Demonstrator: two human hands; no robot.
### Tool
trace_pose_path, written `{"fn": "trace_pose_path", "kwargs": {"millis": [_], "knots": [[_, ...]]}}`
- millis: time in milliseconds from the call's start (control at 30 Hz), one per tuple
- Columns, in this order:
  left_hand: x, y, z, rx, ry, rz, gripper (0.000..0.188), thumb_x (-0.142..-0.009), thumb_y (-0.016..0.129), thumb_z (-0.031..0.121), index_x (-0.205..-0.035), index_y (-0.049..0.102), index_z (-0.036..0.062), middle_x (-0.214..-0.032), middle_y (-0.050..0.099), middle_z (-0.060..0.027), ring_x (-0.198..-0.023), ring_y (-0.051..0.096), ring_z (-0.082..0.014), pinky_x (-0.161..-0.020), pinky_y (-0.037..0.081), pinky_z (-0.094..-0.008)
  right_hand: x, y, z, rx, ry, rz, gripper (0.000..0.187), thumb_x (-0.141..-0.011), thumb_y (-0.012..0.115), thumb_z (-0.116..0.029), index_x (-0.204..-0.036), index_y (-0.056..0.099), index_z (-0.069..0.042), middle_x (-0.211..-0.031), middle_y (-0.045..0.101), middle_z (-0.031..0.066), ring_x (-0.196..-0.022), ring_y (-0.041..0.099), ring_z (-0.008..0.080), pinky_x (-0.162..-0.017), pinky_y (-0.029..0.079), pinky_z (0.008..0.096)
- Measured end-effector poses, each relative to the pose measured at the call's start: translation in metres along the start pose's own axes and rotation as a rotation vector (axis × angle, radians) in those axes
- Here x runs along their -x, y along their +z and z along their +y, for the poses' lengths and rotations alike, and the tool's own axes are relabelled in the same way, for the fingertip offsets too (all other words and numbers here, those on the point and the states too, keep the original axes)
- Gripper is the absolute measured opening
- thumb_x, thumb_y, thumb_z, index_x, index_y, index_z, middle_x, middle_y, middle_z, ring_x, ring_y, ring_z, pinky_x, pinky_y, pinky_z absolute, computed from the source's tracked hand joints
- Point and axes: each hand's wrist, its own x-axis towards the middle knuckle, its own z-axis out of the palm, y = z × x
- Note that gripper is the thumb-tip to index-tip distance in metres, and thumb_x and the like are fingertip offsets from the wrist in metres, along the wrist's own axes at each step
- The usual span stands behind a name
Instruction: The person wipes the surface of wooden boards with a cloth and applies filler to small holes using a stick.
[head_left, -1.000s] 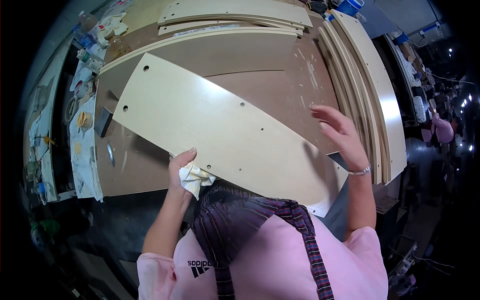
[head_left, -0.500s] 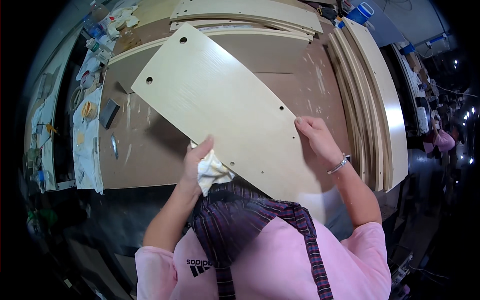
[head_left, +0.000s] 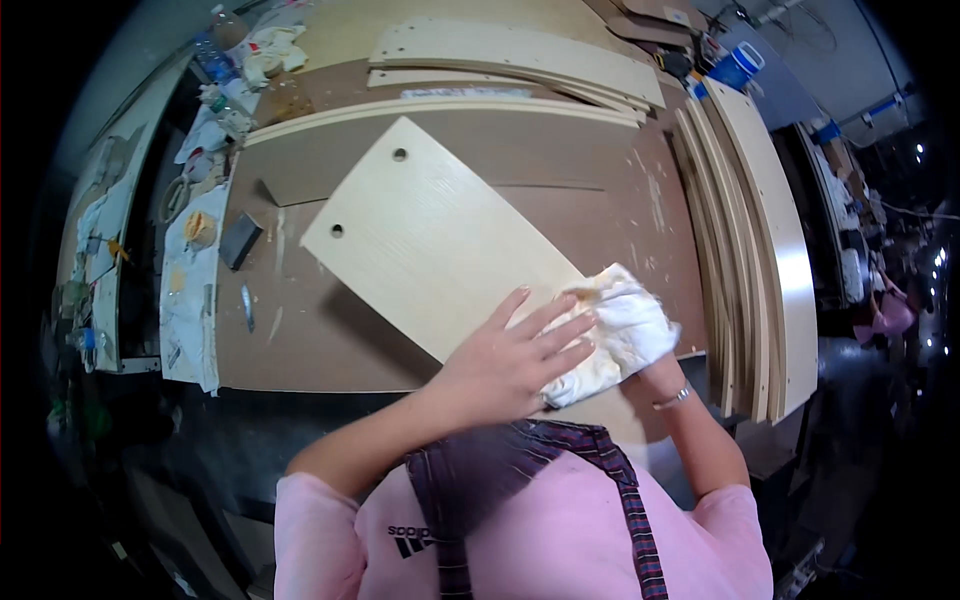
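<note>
A pale wooden board (head_left: 410,230) with drilled holes is held aslant over the bench, its near end close to my apron. My left hand (head_left: 520,360) lies across the board with its fingers spread. Under and beyond those fingers is a crumpled white cloth (head_left: 635,325) with yellowish stains, spread over the board's right edge. At that edge is my right hand (head_left: 659,376), a bracelet on its wrist. The cloth hides its fingers, so their grip does not show.
Several pale boards (head_left: 745,250) stand on edge along the right side of the brown bench (head_left: 330,350). Curved boards (head_left: 520,60) lie at the back. To the left are a dark block (head_left: 241,241), an orange-yellow roll (head_left: 200,229) and plastic bottles (head_left: 213,60).
My left hand has left the board's left edge and swung right across its face with the cloth. The cloth now covers my right hand's fingers. The board sits lower in view.
</note>
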Motion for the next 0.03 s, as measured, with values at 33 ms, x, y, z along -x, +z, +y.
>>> {"fn": "trace_pose_path", "kwargs": {"millis": [33], "knots": [[-0.0069, -0.0059, -0.0177, -0.06, 0.033, 0.016, 0.078, -0.065, 0.077, 0.041, -0.134, 0.05, 0.0187, -0.149, 0.034, -0.0104, -0.138, 0.031, -0.0308, -0.109, 0.022, -0.0609, -0.0114, 0.0046, 0.0015, -0.01, -0.025, -0.001, 0.022, -0.092, 0.059, -0.02, -0.106, 0.063, -0.002, -0.112, 0.062, 0.013, -0.107, 0.058, 0.0245, -0.097, 0.043, 0.0396]]}}
